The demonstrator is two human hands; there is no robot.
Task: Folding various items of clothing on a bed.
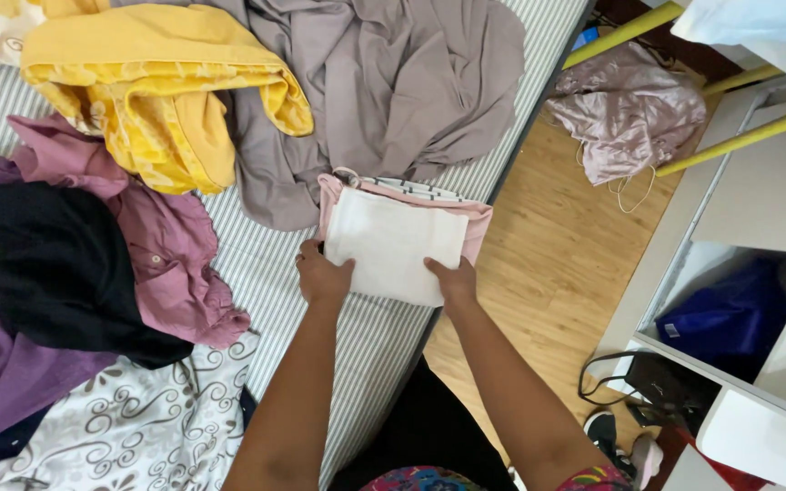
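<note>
A home bedroom: a striped mattress point(275, 264) heaped with clothes fills the left, wooden floor point(548, 264) and white shelving point(739, 209) at right.
</note>
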